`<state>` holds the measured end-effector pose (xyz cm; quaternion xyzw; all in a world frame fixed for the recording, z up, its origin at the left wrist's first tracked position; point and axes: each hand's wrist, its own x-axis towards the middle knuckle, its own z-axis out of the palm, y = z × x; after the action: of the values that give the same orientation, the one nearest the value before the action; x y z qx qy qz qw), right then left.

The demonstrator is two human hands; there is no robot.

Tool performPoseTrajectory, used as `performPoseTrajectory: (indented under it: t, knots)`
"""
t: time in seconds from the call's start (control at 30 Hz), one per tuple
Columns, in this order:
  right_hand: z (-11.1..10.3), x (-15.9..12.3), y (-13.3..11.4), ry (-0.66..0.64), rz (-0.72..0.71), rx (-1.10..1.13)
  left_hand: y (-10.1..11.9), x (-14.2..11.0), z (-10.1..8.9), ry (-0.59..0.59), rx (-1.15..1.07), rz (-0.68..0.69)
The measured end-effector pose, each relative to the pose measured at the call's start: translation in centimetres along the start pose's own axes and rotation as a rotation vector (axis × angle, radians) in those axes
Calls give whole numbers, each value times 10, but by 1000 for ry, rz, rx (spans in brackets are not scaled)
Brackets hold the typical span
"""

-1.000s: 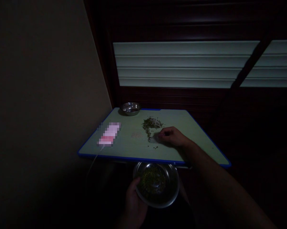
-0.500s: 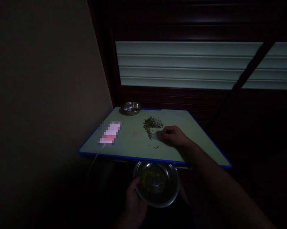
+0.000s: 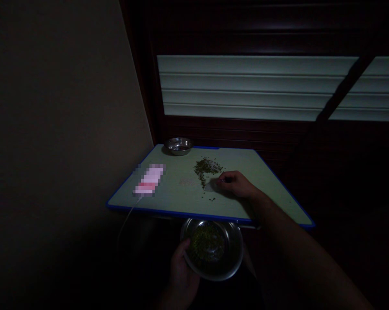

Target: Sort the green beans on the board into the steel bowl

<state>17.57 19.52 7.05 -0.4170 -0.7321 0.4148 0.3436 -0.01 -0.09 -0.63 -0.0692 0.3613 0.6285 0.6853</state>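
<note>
My left hand [image 3: 183, 269] grips the left rim of a shiny metal bowl [image 3: 234, 260], its thumb over the edge. Small green beans or grains [image 3: 207, 243] lie inside this bowl, which sits just below the table's front edge. Over the table, my right hand [image 3: 234, 183] pinches a thin, see-through flat piece [image 3: 210, 187], perhaps a plastic scraper. That piece rests beside the lower tip of a scattered pile of small green beans or grains [image 3: 202, 167]. A faint patch of pale bits [image 3: 187, 182] lies left of it. The dim light hides finer detail.
The pale green tabletop [image 3: 171, 202] has a blue rim. A second metal bowl [image 3: 178, 147] stands at its back left corner. A blurred-out phone [image 3: 150, 181] with a white cable [image 3: 126, 221] lies at the left. Behind is a dark slatted panel; a wall rises on the left.
The see-through piece has shifted slightly and lies flatter, a little lower beside the pile. My right hand has barely moved, and my left hand keeps the bowl in place.
</note>
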Motion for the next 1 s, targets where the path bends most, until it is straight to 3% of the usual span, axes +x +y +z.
performPoseTrajectory:
  t: [0.2,0.4,0.63,1.0]
  knots:
    - [2,-1,-6,-44,14,22,0,0,1,21,-10,1]
    - [3,-1,-8,6,27,44,-1,2,-1,15,-11,-4]
    - [3,-2,-11,-59,46,40,-1,1,-2,44,28,-12]
    - [11,-2,-13,-84,78,47,-3,4,-4,10,-26,-34]
